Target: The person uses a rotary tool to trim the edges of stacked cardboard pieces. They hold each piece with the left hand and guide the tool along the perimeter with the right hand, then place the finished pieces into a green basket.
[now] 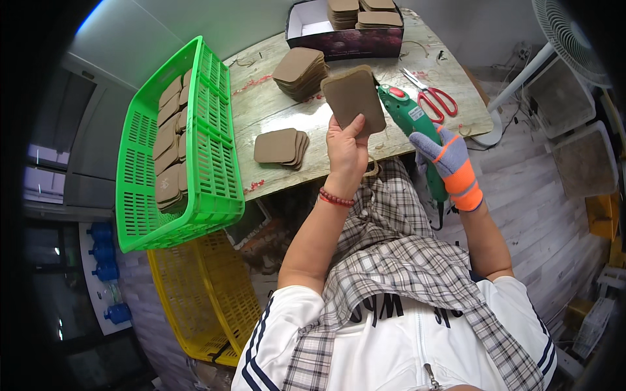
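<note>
Brown pad, a flat rounded-corner piece, is held upright above the counter edge by the bare left hand, its grip closed on the pad's lower edge, while the gloved right hand wraps the handle of a green electric cutter whose tip meets the pad's right edge. Risk, as a judgement: the bare thumb lies near the cutting line, so a slip could nick it, and a wavering pad could be cut crooked.

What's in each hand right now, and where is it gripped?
Left hand pinches the brown pad by its lower edge; gloved right hand grips the green tool around its handle.
</note>
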A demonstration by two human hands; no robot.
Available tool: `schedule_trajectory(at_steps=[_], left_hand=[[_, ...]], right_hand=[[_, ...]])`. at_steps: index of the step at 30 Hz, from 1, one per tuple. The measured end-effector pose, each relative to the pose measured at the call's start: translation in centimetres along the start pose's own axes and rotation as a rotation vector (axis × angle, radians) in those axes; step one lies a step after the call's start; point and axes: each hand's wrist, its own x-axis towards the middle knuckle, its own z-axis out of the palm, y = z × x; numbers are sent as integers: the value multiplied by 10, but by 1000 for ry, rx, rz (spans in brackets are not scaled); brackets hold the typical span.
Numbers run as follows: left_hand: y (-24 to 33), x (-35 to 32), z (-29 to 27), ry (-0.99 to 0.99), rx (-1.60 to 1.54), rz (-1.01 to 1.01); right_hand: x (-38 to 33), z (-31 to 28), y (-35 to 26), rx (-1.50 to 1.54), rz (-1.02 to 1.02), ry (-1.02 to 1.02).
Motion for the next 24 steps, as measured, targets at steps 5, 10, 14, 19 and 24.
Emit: schedule_trajectory(at_steps=[5, 10, 14, 19, 24], left_hand=[[11, -7, -14, -80, 172, -25], [48, 1, -29, -155, 369, -100], [77, 6, -36, -228, 618, -222], [85, 0, -36, -233, 698, -393], [82, -5, -44, -233, 703, -492]], right_hand=[[-3, -11, -13, -6, 81, -59], [-13, -31, -21, -145, 125, -156], [-13, -43, -11, -270, 76, -201], [-16, -33, -8, -270, 68, -208], [-12, -19, -10, -305, -9, -216]])
